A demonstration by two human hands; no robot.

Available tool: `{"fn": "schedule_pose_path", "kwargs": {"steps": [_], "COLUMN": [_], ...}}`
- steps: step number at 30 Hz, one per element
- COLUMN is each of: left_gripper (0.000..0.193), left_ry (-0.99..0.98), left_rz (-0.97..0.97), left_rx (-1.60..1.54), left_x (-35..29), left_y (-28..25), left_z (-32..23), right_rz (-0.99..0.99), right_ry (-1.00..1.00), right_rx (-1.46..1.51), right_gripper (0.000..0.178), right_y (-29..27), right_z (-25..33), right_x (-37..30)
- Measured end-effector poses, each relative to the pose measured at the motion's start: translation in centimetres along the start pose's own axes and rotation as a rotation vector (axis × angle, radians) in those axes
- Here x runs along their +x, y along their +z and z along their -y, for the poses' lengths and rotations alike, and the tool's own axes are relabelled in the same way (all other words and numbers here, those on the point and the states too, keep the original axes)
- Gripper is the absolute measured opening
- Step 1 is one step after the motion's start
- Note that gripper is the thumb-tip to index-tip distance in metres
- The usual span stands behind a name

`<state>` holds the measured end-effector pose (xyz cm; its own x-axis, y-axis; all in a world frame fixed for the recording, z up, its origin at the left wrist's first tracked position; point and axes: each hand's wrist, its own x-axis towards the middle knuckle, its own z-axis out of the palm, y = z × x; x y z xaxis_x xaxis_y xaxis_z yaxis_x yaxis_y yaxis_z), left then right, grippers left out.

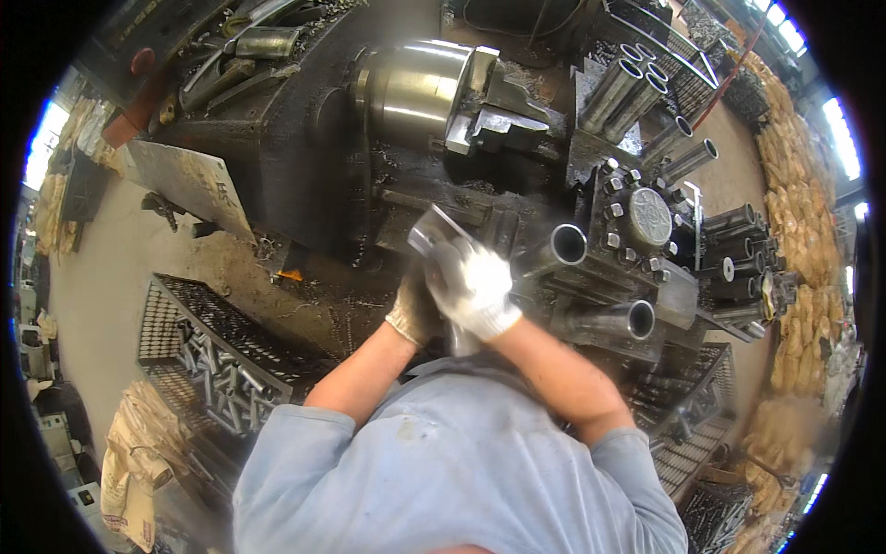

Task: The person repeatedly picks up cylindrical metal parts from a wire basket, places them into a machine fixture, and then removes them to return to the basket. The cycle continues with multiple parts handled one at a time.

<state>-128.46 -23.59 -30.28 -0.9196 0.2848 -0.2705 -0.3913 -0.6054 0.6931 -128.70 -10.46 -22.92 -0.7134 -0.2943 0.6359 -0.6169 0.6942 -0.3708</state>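
Both my hands wear white work gloves and come together in front of my chest. A shiny metal tube (pixel 437 227) slants between them, its upper end showing past the fingers and its lower end (pixel 461 343) below the gloves. My right hand (pixel 472 284) is closed over the tube and blurred by motion. Lower and partly covered by the right, my left hand (pixel 415 309) looks dirtier and is wrapped against the tube; its fingers are mostly hidden. Just right of my right hand, an open-ended metal tube (pixel 568 245) points toward me from the machine.
Ahead is a lathe chuck (pixel 420 88) with stepped jaws (pixel 498 125). A bolted tool turret (pixel 649 218) stands to the right, near another thick tube (pixel 637 319) and several upright tubes (pixel 628 78). A mesh crate (pixel 161 319) of short metal pieces (pixel 221 374) sits at left.
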Motion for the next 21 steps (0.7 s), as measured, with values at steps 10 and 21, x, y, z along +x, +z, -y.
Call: {"fn": "schedule_pose_path", "kwargs": {"steps": [10,21], "left_gripper": [0.082,0.058], "left_ry": [-0.145,-0.32], "left_rz": [-0.02,0.106], "left_rx": [-0.572,-0.467], "left_x": [-5.3,-1.1], "left_y": [-2.6,0.2], "left_z": [-4.9,-1.7], "right_rz": [0.268,0.613], "right_ry": [0.989,1.208], "right_rx": [0.922,0.752], "right_gripper": [0.043,0.093], "right_y": [-2.8,-6.5], "right_z": [0.6,1.4], "right_x": [1.4,-2.0]}}
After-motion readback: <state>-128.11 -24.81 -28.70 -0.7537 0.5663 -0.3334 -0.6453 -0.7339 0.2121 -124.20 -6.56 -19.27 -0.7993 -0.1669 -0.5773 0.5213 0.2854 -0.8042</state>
